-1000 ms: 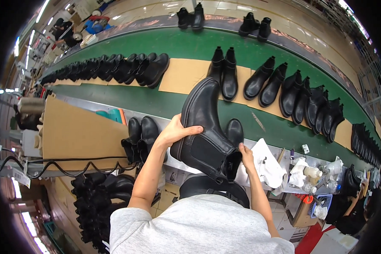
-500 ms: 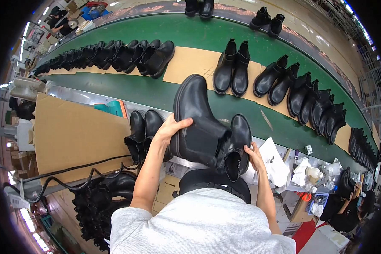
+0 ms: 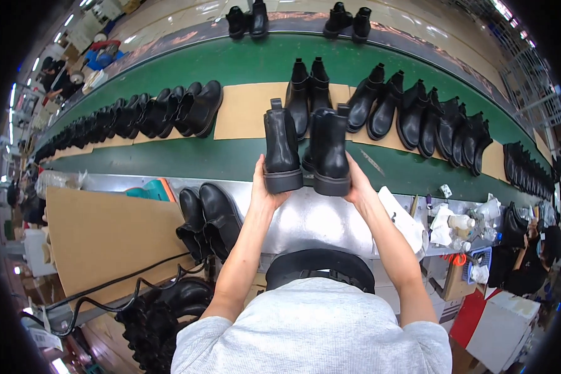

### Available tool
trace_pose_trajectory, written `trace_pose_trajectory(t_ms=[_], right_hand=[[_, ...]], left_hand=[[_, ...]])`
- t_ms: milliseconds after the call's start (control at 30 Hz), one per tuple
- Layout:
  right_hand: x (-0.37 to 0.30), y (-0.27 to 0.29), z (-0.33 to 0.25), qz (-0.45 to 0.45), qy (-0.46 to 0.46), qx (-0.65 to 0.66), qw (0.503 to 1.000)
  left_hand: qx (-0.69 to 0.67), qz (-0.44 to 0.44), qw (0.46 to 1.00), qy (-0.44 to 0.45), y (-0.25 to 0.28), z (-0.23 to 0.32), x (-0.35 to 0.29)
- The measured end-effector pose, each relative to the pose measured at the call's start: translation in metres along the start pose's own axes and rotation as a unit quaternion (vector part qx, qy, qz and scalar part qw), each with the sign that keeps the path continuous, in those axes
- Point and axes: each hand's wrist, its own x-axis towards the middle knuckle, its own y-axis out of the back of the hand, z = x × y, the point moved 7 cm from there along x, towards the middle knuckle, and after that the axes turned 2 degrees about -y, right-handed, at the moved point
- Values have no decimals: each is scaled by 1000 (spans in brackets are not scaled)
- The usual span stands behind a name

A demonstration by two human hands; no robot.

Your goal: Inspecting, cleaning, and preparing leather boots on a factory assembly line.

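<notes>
A black ankle boot (image 3: 282, 146) with a pull loop at its top is gripped low at the heel by my left hand (image 3: 268, 190). My right hand (image 3: 356, 181) grips its mate, a second black ankle boot (image 3: 330, 146), at the sole and heel. Both boots are upright side by side with heels toward me, above the near edge of the green table. The toes are mostly hidden behind the shafts. Just beyond them stands another pair of black boots (image 3: 298, 93) on cardboard, partly covered by the held ones.
Rows of black boots (image 3: 162, 112) stand on cardboard strips along the green table (image 3: 255, 148). Left of me are another boot pair (image 3: 204, 215), a large cardboard sheet (image 3: 112, 237) and a coiled black cable (image 3: 131, 293). Bottles (image 3: 461, 222) and white paper (image 3: 400, 218) lie at right.
Both boots have turned from a tilted hold near my body to upright with heels toward me. My hands have moved forward over the table edge, and the view has shifted right.
</notes>
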Motion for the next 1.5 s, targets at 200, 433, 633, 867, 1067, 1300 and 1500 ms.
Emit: trace_pose_trajectory(t_ms=[200,433,633,867,1067,1300,1500], right_hand=[[6,9,-21,-5,-3,-21,1000],[13,16,8,-16,-34,-46,998],[16,99,37,-199,19,-64,978],[-50,12,107,-312,1,-107,944],[-5,135,41,80,111,-274,952],[-29,163,-22,137,182,-396,890],[-143,131,27,208,150,-437,862]], left_hand=[[16,-10,999,28,-8,-13,2],[64,-70,993,-75,-14,16,-77],[452,-42,818,-352,16,21,-205],[607,93,559,-557,84,30,-474],[308,332,669,-589,172,127,-562],[607,482,503,-383,288,408,-502],[654,460,510,-317,276,499,-413]])
